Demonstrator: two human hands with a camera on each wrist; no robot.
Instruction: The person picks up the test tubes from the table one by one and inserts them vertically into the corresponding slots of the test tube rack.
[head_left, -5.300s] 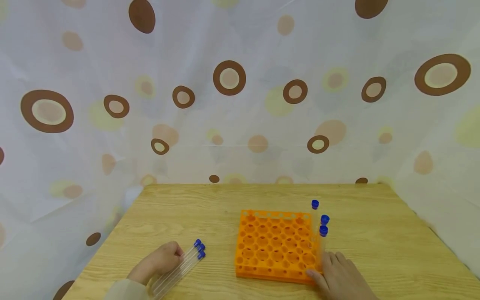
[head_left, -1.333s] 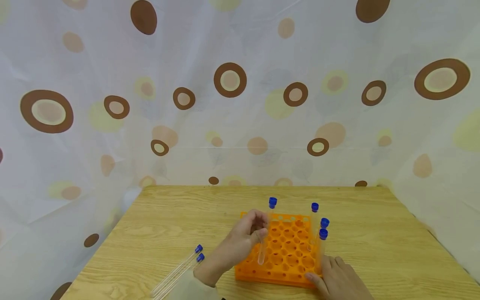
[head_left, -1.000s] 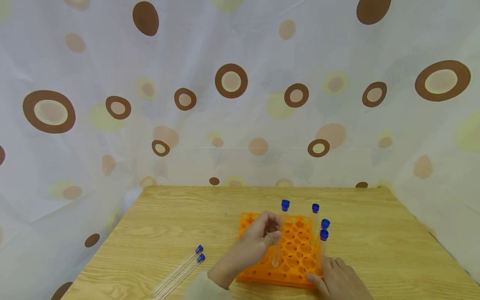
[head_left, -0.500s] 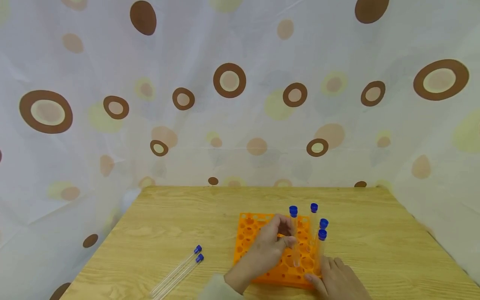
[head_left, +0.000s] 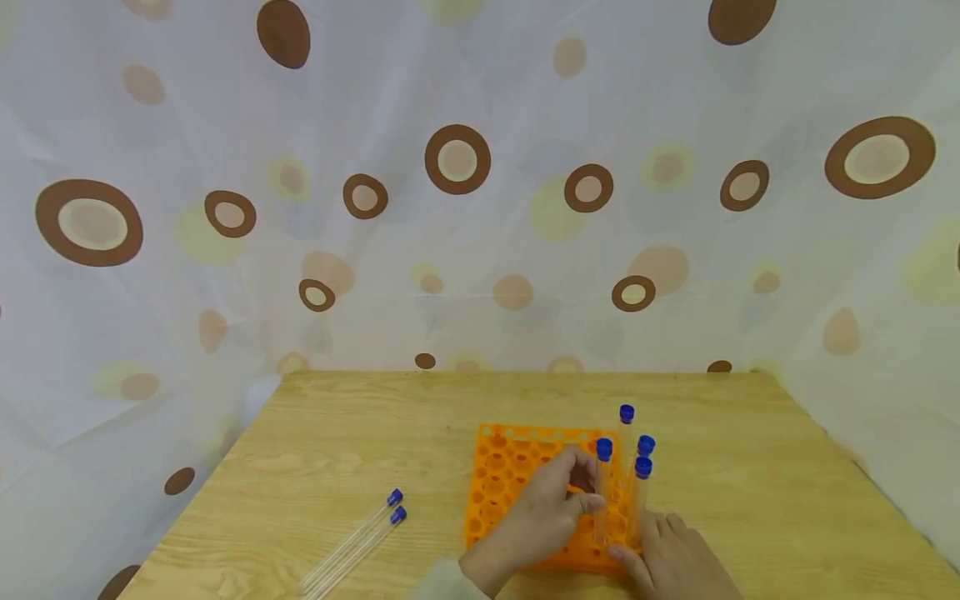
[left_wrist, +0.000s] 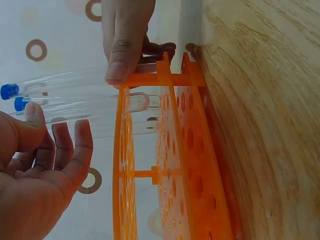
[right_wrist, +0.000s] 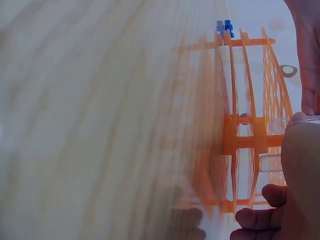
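Observation:
My left hand (head_left: 551,508) pinches a clear test tube (head_left: 602,479) with a blue cap between thumb and fingers. This tube stands nearly upright over the front right part of the orange test tube rack (head_left: 577,557). In the left wrist view its rounded end (left_wrist: 142,101) has passed through the rack's top plate and sits above the lower one. Three capped tubes (head_left: 642,492) stand along the rack's right side. My right hand (head_left: 678,558) grips the rack's front right corner, thumb (left_wrist: 117,70) on the top plate and fingers curled at the side.
Two more blue-capped test tubes (head_left: 352,542) lie side by side on the wooden table (head_left: 375,417), left of the rack. A patterned curtain (head_left: 517,225) hangs behind the table and along both sides.
My left hand has taken one of three tubes lying on the left, carried it right across the rack and lowered it at the front right. My right hand has stayed at the corner.

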